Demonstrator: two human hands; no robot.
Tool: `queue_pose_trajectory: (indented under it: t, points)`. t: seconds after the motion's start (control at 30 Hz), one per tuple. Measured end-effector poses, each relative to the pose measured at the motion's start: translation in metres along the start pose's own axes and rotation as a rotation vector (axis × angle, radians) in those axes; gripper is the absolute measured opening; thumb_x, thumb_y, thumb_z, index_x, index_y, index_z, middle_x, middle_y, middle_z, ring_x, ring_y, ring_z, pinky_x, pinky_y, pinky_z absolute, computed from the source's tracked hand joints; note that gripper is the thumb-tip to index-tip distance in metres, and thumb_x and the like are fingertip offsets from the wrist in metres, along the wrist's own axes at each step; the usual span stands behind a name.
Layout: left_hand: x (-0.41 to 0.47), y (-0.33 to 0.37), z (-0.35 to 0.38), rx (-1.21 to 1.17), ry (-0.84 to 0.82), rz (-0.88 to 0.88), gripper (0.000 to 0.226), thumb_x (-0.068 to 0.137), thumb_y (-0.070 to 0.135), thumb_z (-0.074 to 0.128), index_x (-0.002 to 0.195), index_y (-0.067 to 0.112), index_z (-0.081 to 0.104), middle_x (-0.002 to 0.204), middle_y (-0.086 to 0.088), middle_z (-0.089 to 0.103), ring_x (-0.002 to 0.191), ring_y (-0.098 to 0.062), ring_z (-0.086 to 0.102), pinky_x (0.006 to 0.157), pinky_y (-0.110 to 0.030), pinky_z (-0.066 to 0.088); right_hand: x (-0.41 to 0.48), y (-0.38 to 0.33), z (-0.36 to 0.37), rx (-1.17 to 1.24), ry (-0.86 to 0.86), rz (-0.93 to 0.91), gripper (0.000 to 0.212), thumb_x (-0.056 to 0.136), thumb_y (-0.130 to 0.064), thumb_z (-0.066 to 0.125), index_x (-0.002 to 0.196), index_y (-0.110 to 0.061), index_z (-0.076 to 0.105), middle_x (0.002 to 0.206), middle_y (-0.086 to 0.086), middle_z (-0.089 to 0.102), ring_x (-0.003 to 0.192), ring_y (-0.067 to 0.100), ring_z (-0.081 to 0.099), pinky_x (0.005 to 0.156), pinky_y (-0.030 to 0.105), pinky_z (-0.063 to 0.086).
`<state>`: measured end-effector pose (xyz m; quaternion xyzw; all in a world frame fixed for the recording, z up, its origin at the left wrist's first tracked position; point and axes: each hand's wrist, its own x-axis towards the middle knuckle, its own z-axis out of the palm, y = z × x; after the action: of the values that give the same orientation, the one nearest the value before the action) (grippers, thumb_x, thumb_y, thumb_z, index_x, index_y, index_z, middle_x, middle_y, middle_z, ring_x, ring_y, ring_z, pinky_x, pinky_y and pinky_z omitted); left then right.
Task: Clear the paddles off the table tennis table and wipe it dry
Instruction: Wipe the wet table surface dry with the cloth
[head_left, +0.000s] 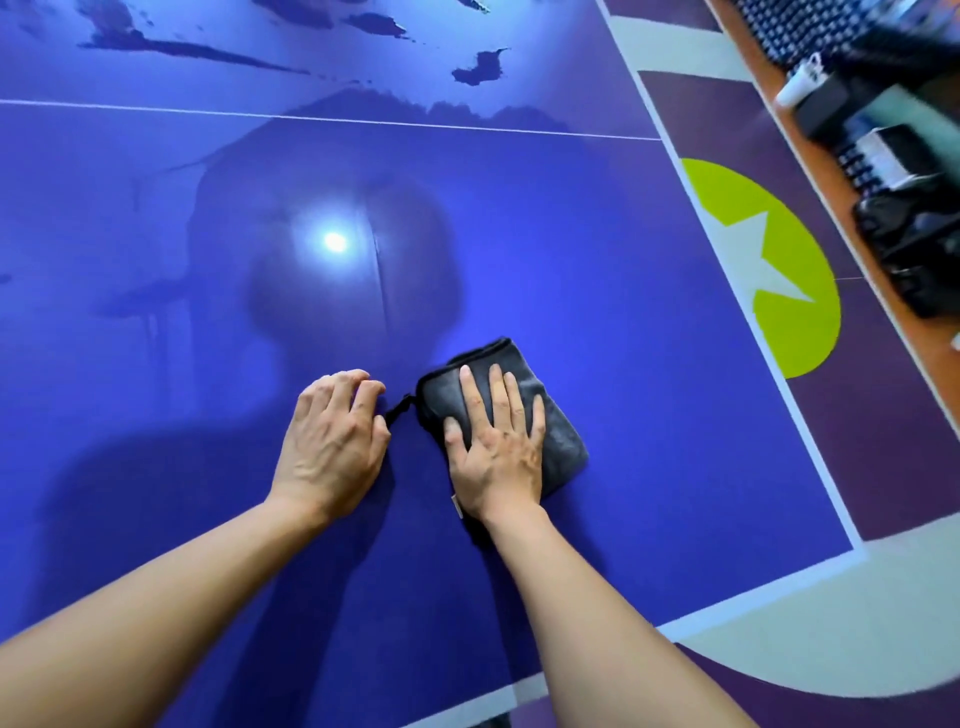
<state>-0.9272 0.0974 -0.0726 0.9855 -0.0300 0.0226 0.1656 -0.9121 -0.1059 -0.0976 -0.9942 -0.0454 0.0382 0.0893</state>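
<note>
A folded dark grey cloth (558, 415) lies on the blue table tennis table (156, 338) near its right edge. My right hand (493, 447) presses flat on the cloth, fingers spread. My left hand (332, 441) rests on the table just left of the cloth, fingers curled, its fingertips by the cloth's small black loop (400, 408). Dark wet patches (480, 67) show on the far half, beyond the white centre line (208, 109). No paddle is in view.
The white-edged table corner (857, 551) is at the right. Beyond it is purple floor with a lime circle and white star (769, 260). A wooden shelf (810, 156) at the far right carries dark, blurred objects.
</note>
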Motion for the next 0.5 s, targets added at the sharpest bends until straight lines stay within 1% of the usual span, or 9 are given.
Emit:
queue_pose_trajectory:
  t: [0.1, 0.2, 0.3, 0.4, 0.5]
  points:
    - [0.028, 0.007, 0.006, 0.001, -0.037, 0.003, 0.041, 0.096, 0.029, 0.037, 0.121, 0.007, 0.060, 0.129, -0.014, 0.056, 0.121, -0.036, 0.053, 0.109, -0.048, 0.037, 0.048, 0.016, -0.005, -0.006, 0.033, 0.012, 0.064, 0.100, -0.058, 0.023, 0.161, -0.038, 0.017, 0.170, 0.001, 0.016, 0.157, 0.016, 0.006, 0.125, 0.052, 0.001]
    - [0.059, 0.018, 0.014, -0.005, -0.051, -0.014, 0.045, 0.096, 0.031, 0.035, 0.128, 0.007, 0.057, 0.134, -0.013, 0.054, 0.126, -0.036, 0.051, 0.110, -0.047, 0.035, 0.102, 0.034, -0.011, -0.017, 0.016, 0.028, 0.065, 0.100, -0.058, 0.020, 0.161, -0.040, 0.012, 0.170, -0.001, 0.012, 0.157, 0.014, 0.004, 0.125, 0.051, -0.004]
    - [0.096, 0.032, 0.023, -0.020, -0.020, -0.019, 0.047, 0.097, 0.030, 0.036, 0.131, 0.006, 0.056, 0.135, -0.013, 0.054, 0.125, -0.036, 0.051, 0.108, -0.046, 0.035, 0.170, 0.058, -0.021, -0.022, 0.037, 0.099, 0.064, 0.102, -0.057, 0.023, 0.162, -0.039, 0.011, 0.171, 0.001, 0.011, 0.157, 0.017, 0.006, 0.125, 0.051, -0.006]
    - [0.141, 0.045, 0.035, -0.031, 0.036, -0.025, 0.047, 0.097, 0.030, 0.036, 0.133, 0.005, 0.056, 0.138, -0.014, 0.054, 0.126, -0.038, 0.052, 0.109, -0.047, 0.036, 0.259, 0.093, -0.033, -0.006, 0.051, 0.165, 0.064, 0.103, -0.056, 0.024, 0.162, -0.038, 0.011, 0.171, 0.001, 0.009, 0.157, 0.018, 0.005, 0.125, 0.051, -0.005]
    - [0.189, 0.054, 0.052, -0.010, 0.083, -0.071, 0.047, 0.097, 0.028, 0.039, 0.136, 0.005, 0.054, 0.143, -0.016, 0.051, 0.129, -0.040, 0.050, 0.110, -0.051, 0.037, 0.336, 0.131, -0.042, 0.002, 0.045, 0.155, 0.064, 0.103, -0.057, 0.025, 0.162, -0.037, 0.013, 0.171, 0.001, 0.010, 0.157, 0.017, 0.004, 0.125, 0.051, -0.005]
